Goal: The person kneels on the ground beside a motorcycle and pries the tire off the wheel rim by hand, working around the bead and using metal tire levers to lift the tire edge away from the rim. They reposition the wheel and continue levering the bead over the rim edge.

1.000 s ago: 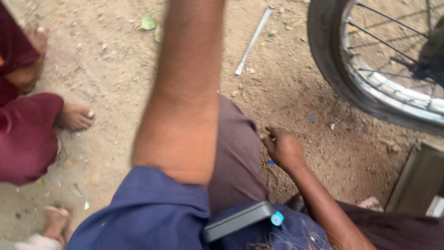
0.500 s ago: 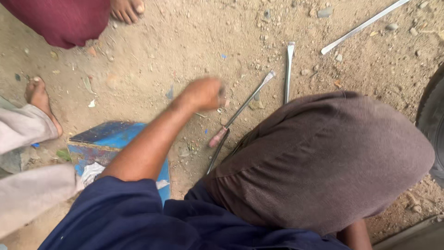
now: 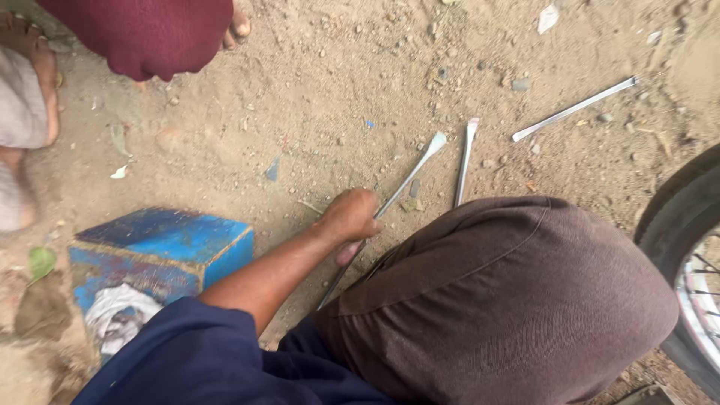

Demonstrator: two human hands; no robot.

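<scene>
My left hand point(image 3: 350, 220) rests low on the dirt ground with its fingers closed around the middle of a long metal tyre lever point(image 3: 409, 178) that lies slanting toward the upper right. A second lever point(image 3: 464, 159) lies right beside it, and a third lever point(image 3: 574, 109) lies farther off at the upper right. My bent knee in brown trousers point(image 3: 510, 300) fills the lower right. My right hand is out of sight.
A worn blue box point(image 3: 161, 247) with a rag in front sits at the lower left. Another person's bare feet point(image 3: 30, 82) and maroon garment point(image 3: 142, 30) are at the top left. A spoked wheel with tyre point(image 3: 686, 247) stands at the right edge.
The view has swung from the wheel to the levers on the ground. My left hand has come down and back along the lever and closed on it.
</scene>
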